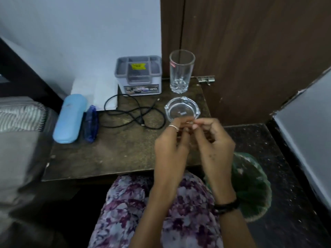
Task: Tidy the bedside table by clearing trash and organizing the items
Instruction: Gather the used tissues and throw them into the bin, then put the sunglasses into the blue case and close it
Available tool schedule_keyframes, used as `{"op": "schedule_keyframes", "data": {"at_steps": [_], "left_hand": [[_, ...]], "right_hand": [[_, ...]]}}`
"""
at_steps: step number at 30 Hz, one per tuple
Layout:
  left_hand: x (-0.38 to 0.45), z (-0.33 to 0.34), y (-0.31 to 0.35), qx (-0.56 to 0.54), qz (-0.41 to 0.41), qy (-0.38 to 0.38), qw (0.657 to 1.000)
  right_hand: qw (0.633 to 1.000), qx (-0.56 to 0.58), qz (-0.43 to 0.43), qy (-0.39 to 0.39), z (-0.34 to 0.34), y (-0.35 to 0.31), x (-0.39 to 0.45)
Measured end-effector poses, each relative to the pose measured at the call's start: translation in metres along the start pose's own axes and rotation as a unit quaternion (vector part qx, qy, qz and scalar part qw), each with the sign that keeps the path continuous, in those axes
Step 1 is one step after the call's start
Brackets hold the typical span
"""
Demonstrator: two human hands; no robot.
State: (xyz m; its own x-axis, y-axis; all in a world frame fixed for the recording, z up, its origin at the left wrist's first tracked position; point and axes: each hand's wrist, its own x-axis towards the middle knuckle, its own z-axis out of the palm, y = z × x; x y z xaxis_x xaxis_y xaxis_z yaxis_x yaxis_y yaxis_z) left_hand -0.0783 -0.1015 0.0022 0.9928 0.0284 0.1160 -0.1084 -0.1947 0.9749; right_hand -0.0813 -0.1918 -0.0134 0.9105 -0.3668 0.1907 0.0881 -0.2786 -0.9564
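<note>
My left hand and my right hand meet above the right front part of the brown bedside table. Their fingertips pinch a small pale object between them; it is too small to identify. Just beyond the fingers lies a clear glass ashtray, and behind it stands a tall empty glass. A tangled black cable lies in the middle of the table. A light blue case and a dark blue wrapper rest at the left edge. A grey organizer box stands at the back.
A green-lined waste bin stands on the dark floor to the right of the table, under my right wrist. A brown wooden door rises behind the glass. Bedding lies to the left. My floral-clothed lap is below the table edge.
</note>
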Motion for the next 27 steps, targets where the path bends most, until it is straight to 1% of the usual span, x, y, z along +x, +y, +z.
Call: {"op": "schedule_keyframes", "data": {"at_steps": [2, 5, 8, 10, 13, 16, 18, 23, 25, 27], "left_hand": [[0.009, -0.029, -0.013, 0.038, -0.013, 0.019, 0.999], [0.018, -0.067, -0.037, 0.165, -0.021, 0.041, 0.985], [0.027, -0.095, -0.057, 0.297, -0.023, 0.065, 0.952], [0.037, -0.104, -0.066, 0.33, -0.025, 0.063, 0.942], [0.051, -0.105, -0.076, 0.333, -0.042, 0.061, 0.94], [0.054, -0.102, -0.083, 0.339, -0.051, 0.053, 0.938], [0.054, -0.105, -0.086, 0.352, -0.044, 0.067, 0.933], [0.053, -0.131, -0.092, 0.407, -0.011, 0.138, 0.903], [0.054, -0.146, -0.096, 0.435, 0.005, 0.169, 0.885], [0.057, -0.161, -0.1, 0.469, -0.008, 0.191, 0.862]], "right_hand": [[0.998, -0.029, -0.006, -0.061, 0.029, -0.001, 0.002], [0.983, -0.109, -0.015, -0.149, 0.068, 0.006, 0.005], [0.943, -0.24, -0.071, -0.218, 0.102, 0.012, 0.01], [0.912, -0.326, -0.112, -0.223, 0.116, 0.015, 0.017], [0.887, -0.39, -0.128, -0.211, 0.124, 0.022, 0.031], [0.884, -0.395, -0.118, -0.221, 0.127, 0.027, 0.038], [0.883, -0.396, -0.124, -0.221, 0.127, 0.028, 0.038], [0.879, -0.381, -0.177, -0.226, 0.141, 0.023, 0.029], [0.879, -0.361, -0.202, -0.239, 0.152, 0.02, 0.028], [0.877, -0.343, -0.224, -0.251, 0.164, 0.016, 0.029]]}}
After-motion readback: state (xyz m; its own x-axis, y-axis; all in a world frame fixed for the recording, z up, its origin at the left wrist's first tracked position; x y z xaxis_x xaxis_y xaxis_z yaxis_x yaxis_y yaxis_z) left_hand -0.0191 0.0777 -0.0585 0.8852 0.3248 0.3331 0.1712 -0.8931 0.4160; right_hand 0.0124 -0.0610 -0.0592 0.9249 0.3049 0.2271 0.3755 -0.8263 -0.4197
